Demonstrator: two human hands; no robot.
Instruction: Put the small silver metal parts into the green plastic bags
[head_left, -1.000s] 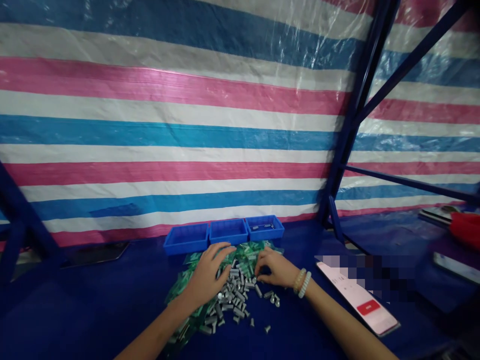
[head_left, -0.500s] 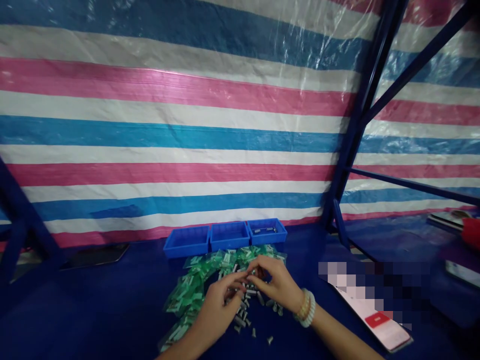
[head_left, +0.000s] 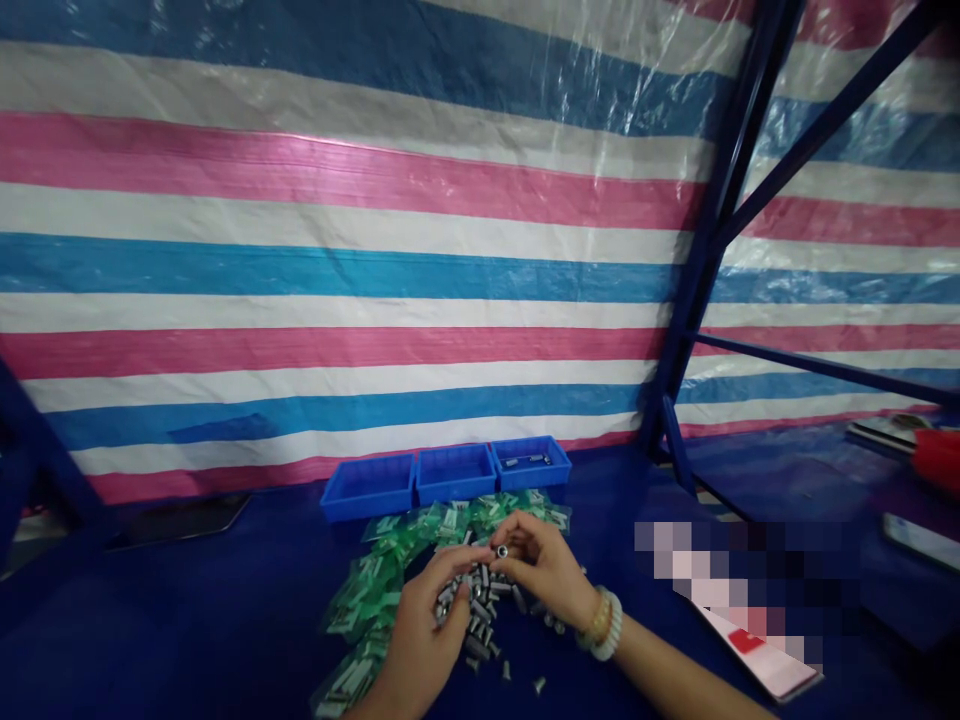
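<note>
Between thumb and index finger, my right hand (head_left: 546,568) pinches a small metal sleeve (head_left: 502,551), its round end with a dark hole facing me. My left hand (head_left: 435,620) is beside it, thumb apart from the outstretched fingers; its fingertips reach close to the sleeve, and I cannot tell whether they touch it. Under both hands lies a pile of loose metal sleeves and screws (head_left: 480,605). Green-and-clear plastic packets (head_left: 367,590) with metal parts inside curve around the pile on the left and far side.
Three joined blue trays (head_left: 454,490) stand behind the packets; the right one holds a few metal parts. A dark flat device (head_left: 184,515) lies at left, a pinkish phone-like object (head_left: 780,670) at right. Blue metal posts (head_left: 690,300) and a striped tarp (head_left: 337,300) rise behind.
My left thumb has moved away from its fingers and the left hand has opened. My right hand has turned the sleeve, so its end now faces me.
</note>
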